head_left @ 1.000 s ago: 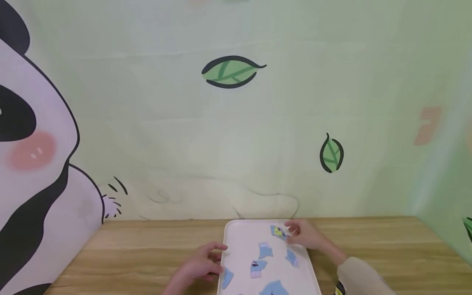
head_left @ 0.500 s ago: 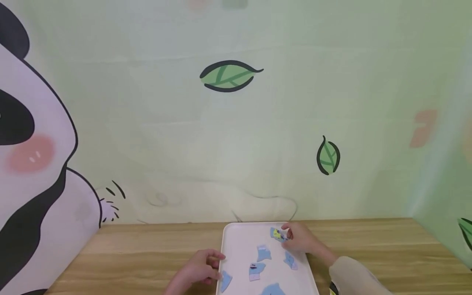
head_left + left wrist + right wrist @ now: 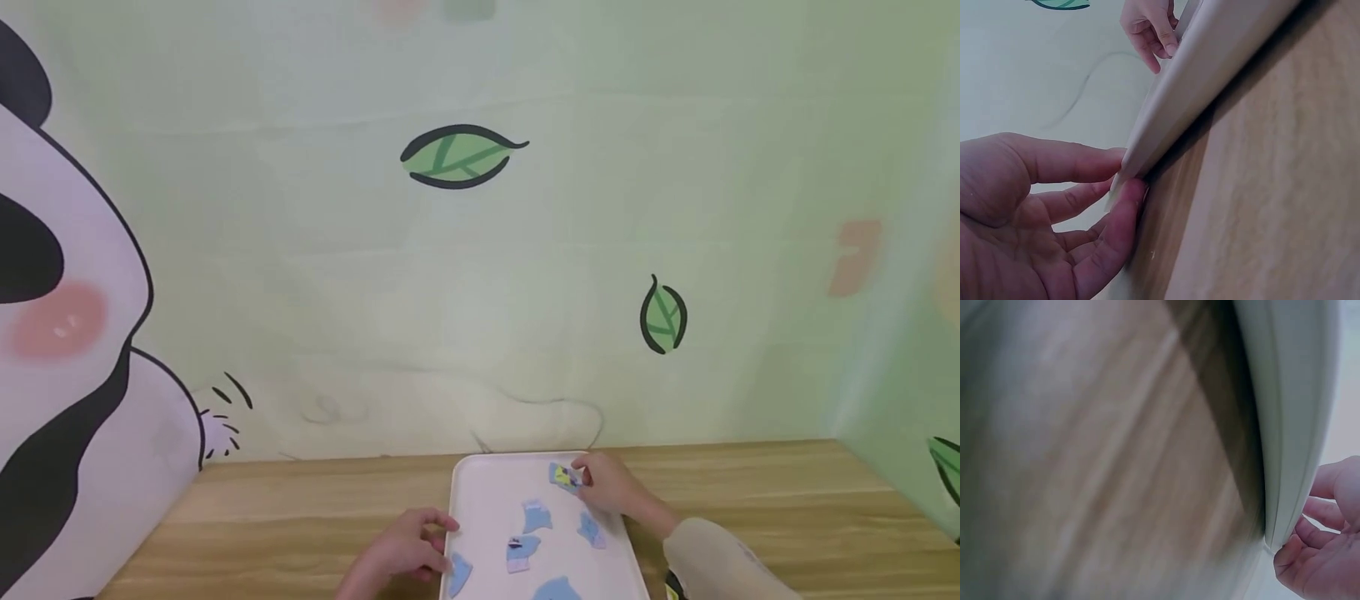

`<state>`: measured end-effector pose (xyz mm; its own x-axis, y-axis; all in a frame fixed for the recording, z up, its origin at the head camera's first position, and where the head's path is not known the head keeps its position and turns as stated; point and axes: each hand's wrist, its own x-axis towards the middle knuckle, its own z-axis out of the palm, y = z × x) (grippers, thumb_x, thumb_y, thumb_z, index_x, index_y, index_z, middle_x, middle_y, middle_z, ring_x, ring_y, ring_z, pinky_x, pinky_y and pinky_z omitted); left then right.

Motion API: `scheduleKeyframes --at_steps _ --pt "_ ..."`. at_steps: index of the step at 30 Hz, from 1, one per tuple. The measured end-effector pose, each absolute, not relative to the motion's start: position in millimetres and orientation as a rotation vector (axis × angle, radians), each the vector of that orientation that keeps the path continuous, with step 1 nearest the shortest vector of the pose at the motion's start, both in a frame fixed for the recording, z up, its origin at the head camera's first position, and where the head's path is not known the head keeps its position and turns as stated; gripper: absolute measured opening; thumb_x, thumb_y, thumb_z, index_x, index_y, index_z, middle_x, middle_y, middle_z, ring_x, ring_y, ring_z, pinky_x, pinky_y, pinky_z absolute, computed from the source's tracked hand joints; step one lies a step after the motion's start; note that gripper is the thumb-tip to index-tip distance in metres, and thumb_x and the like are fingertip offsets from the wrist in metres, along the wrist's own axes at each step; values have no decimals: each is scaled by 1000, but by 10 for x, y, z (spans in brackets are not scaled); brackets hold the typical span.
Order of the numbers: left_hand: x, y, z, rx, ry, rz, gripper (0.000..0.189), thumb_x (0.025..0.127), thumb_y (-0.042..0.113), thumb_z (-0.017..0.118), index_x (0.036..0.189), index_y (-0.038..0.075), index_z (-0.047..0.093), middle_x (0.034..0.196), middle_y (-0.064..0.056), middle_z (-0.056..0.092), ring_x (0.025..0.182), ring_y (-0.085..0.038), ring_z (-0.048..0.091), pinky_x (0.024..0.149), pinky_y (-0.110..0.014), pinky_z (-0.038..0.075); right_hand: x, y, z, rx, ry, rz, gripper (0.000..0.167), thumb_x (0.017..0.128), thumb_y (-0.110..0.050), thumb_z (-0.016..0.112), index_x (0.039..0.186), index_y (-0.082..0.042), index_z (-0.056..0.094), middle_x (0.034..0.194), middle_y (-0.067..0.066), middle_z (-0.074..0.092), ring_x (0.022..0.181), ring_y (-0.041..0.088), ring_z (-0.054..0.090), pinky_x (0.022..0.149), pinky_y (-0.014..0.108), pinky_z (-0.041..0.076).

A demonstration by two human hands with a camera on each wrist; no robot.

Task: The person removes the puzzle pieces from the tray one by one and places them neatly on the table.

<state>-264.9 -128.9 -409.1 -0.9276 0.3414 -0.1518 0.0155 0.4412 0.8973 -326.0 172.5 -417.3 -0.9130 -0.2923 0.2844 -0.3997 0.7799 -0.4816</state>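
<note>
- White tray with rounded corners, lying on a wood-grain table in front of you; every place below is told from this tray.
- Your left hand is at the tray's left side, fingertips and thumb touching the rim, spaced apart along it, rather than clenched.
- Your right hand reaches over the tray's far right corner, finger and thumb at the right end of a blue piece with yellow patches; you cannot tell from these views whether they pinch it or only touch it.
- That patched piece lies inside the tray, near its far edge, right of the middle.
- Around the tray's middle are a blue piece with a pale lilac end and, nearer you, a blue piece with a dark mark.
- Toward the tray's right rim is a slanted blue piece; against its left side, near your thumb, a plain blue piece; at its near end, a larger blue piece, cut off by the view.
- Beyond the tray stands a pale green wall with printed leaves; left of the tray, a printed panda.
</note>
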Motion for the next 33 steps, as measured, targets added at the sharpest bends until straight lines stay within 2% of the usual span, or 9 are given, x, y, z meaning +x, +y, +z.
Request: scheduleKeyframes --at_steps 7,10,14,20,26,33 --pt "-2653 -1303 -4087 307 2389 1486 41 69 -8 69 107 -2 56 76 -6 51 60 -14 52 53 -27 49 -3247 1670 -4145 435 -2796 901 35 68 11 62 102 10 58 61 1 45 57 13 41 51 24 34" --pt "-2648 -1311 -4095 307 2388 1479 40 70 -8 69 107 -3 56 75 -5 51 59 -14 51 53 -26 49 -3239 1644 -4142 448 -2798 884 37 68 12 62 104 5 55 61 0 43 56 13 39 49 23 32" --pt "-2622 -1328 -4114 268 2388 1456 39 71 -7 69 108 -2 56 75 -5 49 59 -14 50 53 -26 49 -3242 1610 -4156 550 -2788 818 32 67 14 60 93 -3 53 64 0 44 59 13 40 49 23 33" --pt "-2598 -1313 -4113 235 2398 1439 39 72 -6 69 108 -1 56 77 -5 50 61 -14 51 54 -26 49 -3263 1686 -4175 679 -2720 834 23 60 15 58 74 -3 58 67 1 50 64 13 43 55 23 38" --pt "-2599 -1311 -4129 258 2385 1467 40 72 -7 68 109 -2 56 76 -5 50 60 -14 50 52 -24 47 -3310 1814 -4138 720 -2709 1038 22 58 11 62 78 2 63 70 4 56 66 12 49 55 21 43" --pt "-2633 -1280 -4100 304 2383 1501 41 71 -8 68 110 -4 55 76 -5 50 59 -14 50 52 -24 47 -3302 1938 -3983 676 -2725 1192 22 64 9 66 86 7 65 77 10 62 71 17 54 58 24 48"
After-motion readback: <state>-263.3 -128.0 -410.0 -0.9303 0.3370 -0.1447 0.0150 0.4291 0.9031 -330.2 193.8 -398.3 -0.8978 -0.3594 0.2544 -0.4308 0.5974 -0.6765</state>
